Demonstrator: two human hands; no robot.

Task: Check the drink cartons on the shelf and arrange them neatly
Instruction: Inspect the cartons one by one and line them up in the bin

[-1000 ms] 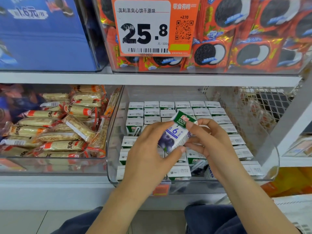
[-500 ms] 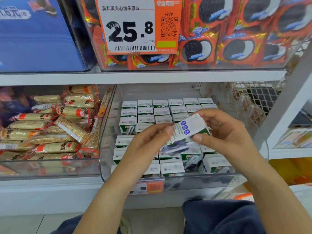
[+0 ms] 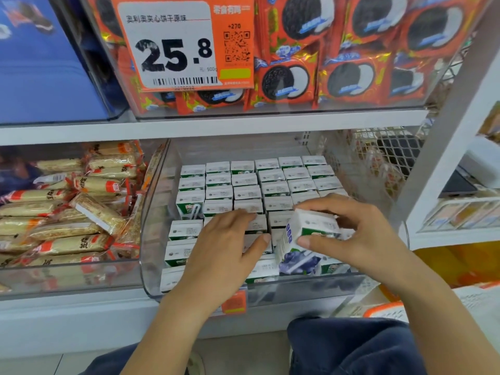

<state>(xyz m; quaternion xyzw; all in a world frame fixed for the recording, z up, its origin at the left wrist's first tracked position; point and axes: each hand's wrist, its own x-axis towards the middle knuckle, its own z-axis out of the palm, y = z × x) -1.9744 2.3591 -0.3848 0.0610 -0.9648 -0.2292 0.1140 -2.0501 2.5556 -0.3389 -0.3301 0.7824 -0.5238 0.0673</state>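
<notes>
shelf bin [image 3: 151,266], left hand [image 3: 224,255] released carton [image 3: 303,239]

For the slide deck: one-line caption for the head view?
Right hand holds a carton over the bin; left hand rests on the rows.

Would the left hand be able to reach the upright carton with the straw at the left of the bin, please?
Probably yes. The left hand rests open on the carton tops beside it, holding nothing, and nothing stands between it and the straw carton. The right hand, holding the blueberry carton, is off to the other side.
</notes>
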